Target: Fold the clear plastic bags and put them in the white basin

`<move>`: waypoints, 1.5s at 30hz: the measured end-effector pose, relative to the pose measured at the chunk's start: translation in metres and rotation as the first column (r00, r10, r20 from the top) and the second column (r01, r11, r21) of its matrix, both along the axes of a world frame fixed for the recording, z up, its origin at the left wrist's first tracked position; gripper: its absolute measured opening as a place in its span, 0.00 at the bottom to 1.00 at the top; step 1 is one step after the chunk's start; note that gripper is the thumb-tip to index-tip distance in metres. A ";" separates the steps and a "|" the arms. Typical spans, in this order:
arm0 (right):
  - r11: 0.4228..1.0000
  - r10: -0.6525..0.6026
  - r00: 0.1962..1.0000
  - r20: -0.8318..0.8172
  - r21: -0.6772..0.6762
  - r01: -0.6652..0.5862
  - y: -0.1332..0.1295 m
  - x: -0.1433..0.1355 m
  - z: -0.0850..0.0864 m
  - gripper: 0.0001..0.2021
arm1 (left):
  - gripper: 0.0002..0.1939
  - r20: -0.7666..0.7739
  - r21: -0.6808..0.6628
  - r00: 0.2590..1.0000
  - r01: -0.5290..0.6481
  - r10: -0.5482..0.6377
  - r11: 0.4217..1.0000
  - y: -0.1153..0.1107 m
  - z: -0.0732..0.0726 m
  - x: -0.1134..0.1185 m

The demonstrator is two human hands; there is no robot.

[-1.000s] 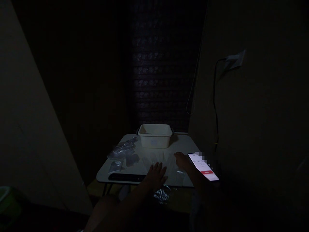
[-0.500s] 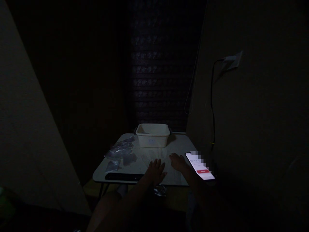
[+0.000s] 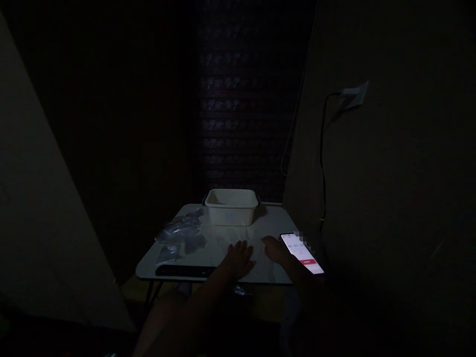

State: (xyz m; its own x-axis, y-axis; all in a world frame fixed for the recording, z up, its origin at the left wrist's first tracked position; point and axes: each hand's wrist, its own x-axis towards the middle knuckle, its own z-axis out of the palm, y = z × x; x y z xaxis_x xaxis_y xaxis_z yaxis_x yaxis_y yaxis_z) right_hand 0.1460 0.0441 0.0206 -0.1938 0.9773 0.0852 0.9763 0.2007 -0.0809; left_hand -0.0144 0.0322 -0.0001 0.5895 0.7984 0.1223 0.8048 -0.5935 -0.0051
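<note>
My left hand lies on the white table near its front edge, palm down with the fingers spread. To its right, my right hand rests near the phone; its fingers look bent and pressed together, and what they hold, if anything, is too dark to make out. Faint clear plastic lies on the tabletop just beyond my hands. A white tub with dark side handles stands at the back of the table. Clear plastic bags lie in a loose pile on the left.
A small bag lies at the table's left, behind a dark slot along the front edge. Shiny plastic shows below that edge. A cable hangs from a wall socket at the right.
The view has shifted slightly, moving the table and tub a little to the left in the picture. The fingers of my left hand look slightly closer together. My right hand stays beside the phone.
</note>
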 end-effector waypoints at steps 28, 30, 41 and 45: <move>0.940 -0.305 0.949 -0.076 -0.184 0.288 -0.001 0.021 0.020 0.12 | 0.10 -0.086 0.166 0.954 0.298 -0.287 0.940 -0.066 0.026 0.036; 0.951 -0.273 0.958 -0.089 -0.173 0.255 -0.002 0.019 0.018 0.12 | 0.09 -0.110 0.169 0.951 0.303 -0.287 0.938 -0.066 0.025 0.037; 0.931 -0.347 0.932 -0.108 -0.157 0.328 -0.006 0.017 0.024 0.11 | 0.08 -0.117 0.162 0.960 0.271 -0.255 0.949 -0.066 0.020 0.037; 0.906 -0.358 0.912 -0.201 -0.312 0.287 -0.003 0.021 0.020 0.13 | 0.08 -0.127 0.124 0.963 0.254 -0.238 0.959 -0.067 0.025 0.034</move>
State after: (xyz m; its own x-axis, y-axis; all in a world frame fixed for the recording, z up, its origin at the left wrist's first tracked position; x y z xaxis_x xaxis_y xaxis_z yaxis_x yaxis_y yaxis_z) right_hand 0.1668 0.0408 0.0401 0.1291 0.9738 -0.1870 0.9240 -0.1865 -0.3337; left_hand 0.0197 -0.0350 0.0244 0.7816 0.6069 0.1442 0.6238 -0.7604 -0.1808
